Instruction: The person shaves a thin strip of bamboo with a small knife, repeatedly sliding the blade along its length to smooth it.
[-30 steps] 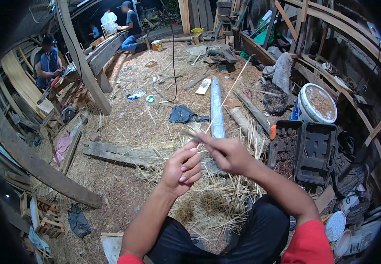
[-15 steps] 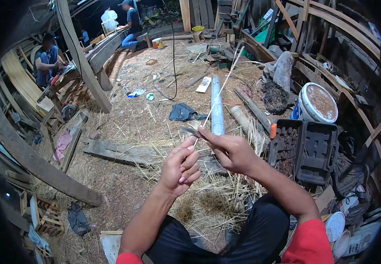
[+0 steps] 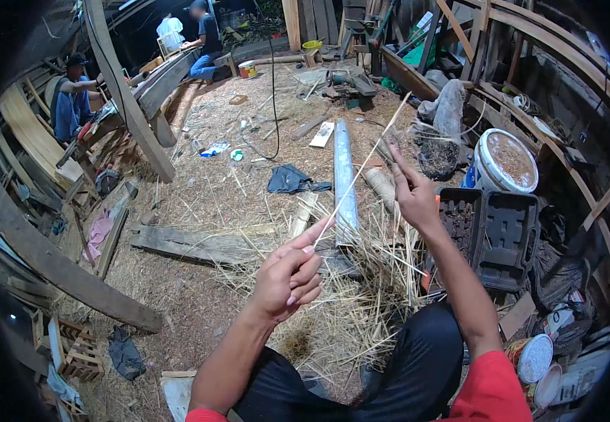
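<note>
My left hand (image 3: 287, 278) is closed around the lower end of a thin, pale bamboo strip (image 3: 354, 181), thumb and index finger pinching it. The strip slants up and away to the right. Beside its upper half is my right hand (image 3: 414, 197), closed on a small knife (image 3: 387, 149) whose blade is blurred and partly hidden by the fingers. Under my hands, a heap of split strips and shavings (image 3: 347, 309) covers the ground between my knees. A grey pole (image 3: 346, 183) lies just beyond my left hand.
An open black tool case (image 3: 505, 235) and a white bucket (image 3: 509, 162) stand at right. A weathered plank (image 3: 192, 245) lies left of the heap. Wooden posts (image 3: 125, 98) rise at left. Other people (image 3: 206, 42) sit and work at the back.
My right hand has moved up, away and to the right along the strip, leaving my left hand, which stays nearly in place. The blade was close to the left fingertips before.
</note>
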Tool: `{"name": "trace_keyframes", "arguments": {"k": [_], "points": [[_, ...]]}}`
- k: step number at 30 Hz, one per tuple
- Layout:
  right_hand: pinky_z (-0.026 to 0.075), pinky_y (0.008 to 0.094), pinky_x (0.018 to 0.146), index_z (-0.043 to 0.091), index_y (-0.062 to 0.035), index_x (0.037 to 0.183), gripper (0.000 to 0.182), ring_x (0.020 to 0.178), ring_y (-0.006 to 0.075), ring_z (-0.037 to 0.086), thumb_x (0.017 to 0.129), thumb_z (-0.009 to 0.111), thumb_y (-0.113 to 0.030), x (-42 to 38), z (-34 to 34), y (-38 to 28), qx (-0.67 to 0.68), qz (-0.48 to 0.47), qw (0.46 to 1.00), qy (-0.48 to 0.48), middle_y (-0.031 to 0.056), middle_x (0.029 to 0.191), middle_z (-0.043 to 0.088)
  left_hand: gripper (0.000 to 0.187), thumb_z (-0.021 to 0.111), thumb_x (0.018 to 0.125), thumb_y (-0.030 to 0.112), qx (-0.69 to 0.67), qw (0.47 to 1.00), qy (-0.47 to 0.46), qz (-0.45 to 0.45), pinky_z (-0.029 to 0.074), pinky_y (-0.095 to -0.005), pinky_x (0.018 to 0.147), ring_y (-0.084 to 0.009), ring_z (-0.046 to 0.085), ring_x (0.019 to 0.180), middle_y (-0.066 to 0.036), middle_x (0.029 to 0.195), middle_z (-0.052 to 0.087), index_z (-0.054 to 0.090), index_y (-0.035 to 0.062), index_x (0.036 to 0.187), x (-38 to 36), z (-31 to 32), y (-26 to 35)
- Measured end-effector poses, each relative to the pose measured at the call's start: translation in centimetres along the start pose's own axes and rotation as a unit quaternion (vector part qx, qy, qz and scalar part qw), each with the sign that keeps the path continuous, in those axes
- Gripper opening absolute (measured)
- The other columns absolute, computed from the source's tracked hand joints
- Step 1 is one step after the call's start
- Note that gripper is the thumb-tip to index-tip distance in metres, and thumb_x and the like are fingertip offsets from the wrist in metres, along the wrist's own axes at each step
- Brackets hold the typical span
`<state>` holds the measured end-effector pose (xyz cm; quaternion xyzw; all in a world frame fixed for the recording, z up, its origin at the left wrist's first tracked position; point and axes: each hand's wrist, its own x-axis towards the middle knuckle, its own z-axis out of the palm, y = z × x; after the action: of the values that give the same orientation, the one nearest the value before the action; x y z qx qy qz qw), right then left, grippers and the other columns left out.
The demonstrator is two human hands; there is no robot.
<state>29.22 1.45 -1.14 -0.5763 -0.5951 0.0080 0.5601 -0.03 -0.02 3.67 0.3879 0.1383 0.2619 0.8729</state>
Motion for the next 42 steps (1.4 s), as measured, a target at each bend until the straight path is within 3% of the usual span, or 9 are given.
{"name": "trace_keyframes", "arguments": {"k": [5, 8, 17, 20, 23, 29, 33, 35, 42], "points": [[0.056, 0.0332, 0.078, 0.051, -0.0164, 0.14, 0.049, 0.087, 0.0275, 0.07, 0.092, 0.055, -0.01, -2.9, 1.3, -6.8, 0.021, -0.055, 0.985, -0.161, 0.0216, 0.116, 0.066, 0.05, 0.029, 0.099, 0.008, -0.03, 0.999, 0.041, 0.003, 0.024, -0.0185, 0.031, -0.0038, 0.024, 0.032, 0.007, 0.05, 0.026, 0.029, 0.0077, 0.149, 1.2, -0.6, 0.0], [0.048, 0.0334, 0.057, 0.053, -0.0119, 0.138, 0.05, 0.056, 0.0215, 0.058, 0.089, 0.055, -0.004, -4.3, 2.8, -8.7, 0.014, -0.176, 0.966, -0.19, 0.0147, 0.071, 0.062, 0.047, 0.028, 0.1, 0.009, -0.061, 0.997, 0.055, -0.009, 0.024, -0.0187, 0.031, -0.0041, 0.025, 0.032, 0.007, 0.049, 0.027, 0.032, 0.0087, 0.146, 1.3, -1.0, -0.2], [0.053, 0.0387, 0.064, 0.05, -0.0156, 0.14, 0.051, 0.069, 0.0309, 0.067, 0.09, 0.057, -0.009, -3.4, 2.1, -8.4, -0.037, -0.108, 0.976, -0.186, 0.0161, 0.085, 0.068, 0.05, 0.028, 0.099, 0.008, -0.087, 0.996, 0.013, -0.008, 0.023, -0.0184, 0.031, -0.0039, 0.024, 0.032, 0.007, 0.049, 0.026, 0.027, 0.0076, 0.15, 0.6, -0.8, 0.1], [0.053, 0.035, 0.064, 0.054, -0.0134, 0.136, 0.044, 0.07, 0.0289, 0.068, 0.092, 0.056, -0.01, -1.9, 2.3, -5.7, -0.01, -0.13, 0.991, -0.033, 0.0193, 0.097, 0.069, 0.053, 0.028, 0.099, 0.007, -0.077, 0.997, -0.009, -0.017, 0.024, -0.0179, 0.032, -0.0034, 0.023, 0.032, 0.007, 0.049, 0.027, 0.023, 0.0066, 0.152, 0.5, -0.3, 0.1], [0.053, 0.0308, 0.072, 0.056, -0.0103, 0.134, 0.039, 0.087, 0.0226, 0.071, 0.095, 0.054, -0.01, -0.7, 0.4, -3.7, -0.038, -0.001, 0.998, -0.042, 0.0199, 0.112, 0.067, 0.053, 0.028, 0.098, 0.007, -0.06, 0.997, -0.024, -0.034, 0.025, -0.0178, 0.032, -0.0032, 0.024, 0.032, 0.007, 0.049, 0.027, 0.023, 0.0054, 0.152, -0.1, 0.0, 0.1], [0.051, 0.0267, 0.075, 0.051, -0.0101, 0.139, 0.04, 0.085, 0.0148, 0.065, 0.098, 0.05, -0.011, 0.4, -1.2, 1.4, -0.032, 0.01, 0.998, 0.044, 0.017, 0.127, 0.062, 0.053, 0.028, 0.099, 0.007, -0.051, 0.998, 0.004, -0.036, 0.025, -0.0181, 0.032, -0.003, 0.025, 0.033, 0.007, 0.05, 0.027, 0.024, 0.005, 0.151, 0.0, -0.5, 0.3], [0.052, 0.0331, 0.071, 0.046, -0.0149, 0.144, 0.052, 0.073, 0.0196, 0.067, 0.093, 0.052, -0.007, -2.2, -0.5, -8.8, -0.022, 0.075, 0.965, -0.249, 0.0156, 0.095, 0.07, 0.049, 0.027, 0.1, 0.009, -0.106, 0.994, -0.002, -0.016, 0.025, -0.0191, 0.032, -0.0046, 0.025, 0.033, 0.006, 0.051, 0.027, 0.029, 0.0079, 0.149, 1.2, -1.5, 0.0], [0.053, 0.0387, 0.065, 0.043, -0.0189, 0.145, 0.061, 0.067, 0.0315, 0.065, 0.087, 0.053, -0.004, -3.9, 2.1, -8.4, 0.036, -0.183, 0.956, -0.226, 0.0171, 0.082, 0.066, 0.048, 0.026, 0.1, 0.009, -0.134, 0.99, 0.045, -0.025, 0.025, -0.0192, 0.032, -0.0051, 0.025, 0.033, 0.006, 0.051, 0.028, 0.032, 0.0089, 0.148, 1.3, -1.8, -0.1], [0.05, 0.0338, 0.063, 0.05, -0.0127, 0.141, 0.061, 0.061, 0.0222, 0.062, 0.083, 0.054, 0.004, -3.4, 1.5, -10.0, 0.02, -0.134, 0.968, -0.212, 0.0126, 0.072, 0.061, 0.049, 0.025, 0.1, 0.007, -0.239, 0.969, -0.065, -0.025, 0.024, -0.0182, 0.03, -0.0037, 0.026, 0.032, 0.006, 0.051, 0.029, 0.028, 0.0083, 0.15, 0.2, -1.5, 0.5]]}}
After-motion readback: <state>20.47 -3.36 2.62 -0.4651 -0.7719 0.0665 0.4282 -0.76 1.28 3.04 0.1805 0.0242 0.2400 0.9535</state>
